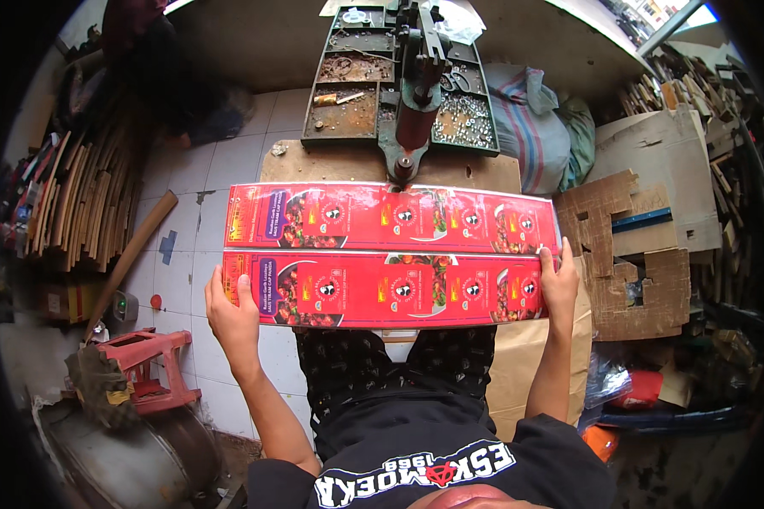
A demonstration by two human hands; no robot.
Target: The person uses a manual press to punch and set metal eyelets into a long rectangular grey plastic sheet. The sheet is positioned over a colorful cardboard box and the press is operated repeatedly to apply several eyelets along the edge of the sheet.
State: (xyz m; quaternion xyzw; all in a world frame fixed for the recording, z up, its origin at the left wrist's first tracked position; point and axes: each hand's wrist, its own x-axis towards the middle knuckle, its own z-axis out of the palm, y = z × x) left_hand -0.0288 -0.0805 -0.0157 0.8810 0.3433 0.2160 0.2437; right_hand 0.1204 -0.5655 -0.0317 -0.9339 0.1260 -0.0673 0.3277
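A wide red printed panel [361, 288], with pictures of food in bowls, lies level in front of me, a narrow gap or fold line running along its middle. My left hand [232, 314] grips its near left corner, thumb on top and fingers at the edge. At the right edge, my right hand [559, 278] holds it with the thumb on top, close to the middle line. The panel's far edge reaches the foot of a dark green metal press [416, 119], over a wooden board [492, 174]. What lies under the panel is hidden.
Behind the press, a compartment tray [312, 119] holds small metal rings, scissors and scraps. Cut cardboard [624, 254] and a striped sack [518, 127] lie at the right. At the left are stacked boards [76, 199], a red plastic stool [157, 373] and a person [165, 76].
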